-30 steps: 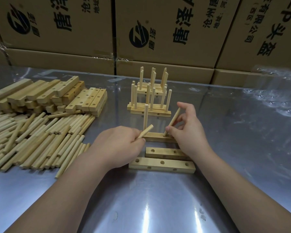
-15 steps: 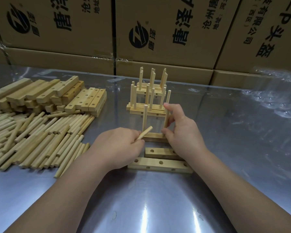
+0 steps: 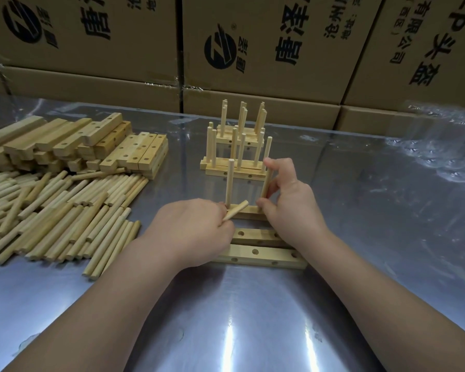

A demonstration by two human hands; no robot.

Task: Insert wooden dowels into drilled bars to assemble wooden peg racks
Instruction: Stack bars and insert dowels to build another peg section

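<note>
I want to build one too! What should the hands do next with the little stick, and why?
Probably push the tilted pale wooden dowel in the right hand straight down into the light wooden bar until it stands upright. One upright dowel already stands at the bar's left end, and the left hand holds a spare short dowel ready, likely for the middle.

Loose dowels (image 3: 51,210) piled on my left, drilled bars (image 3: 73,146) stacked behind them, finished racks (image 3: 236,154) dead ahead on the counter (image 3: 373,237), two spare bars (image 3: 261,248) nearest me, boxes (image 3: 253,49) at the back.
</note>
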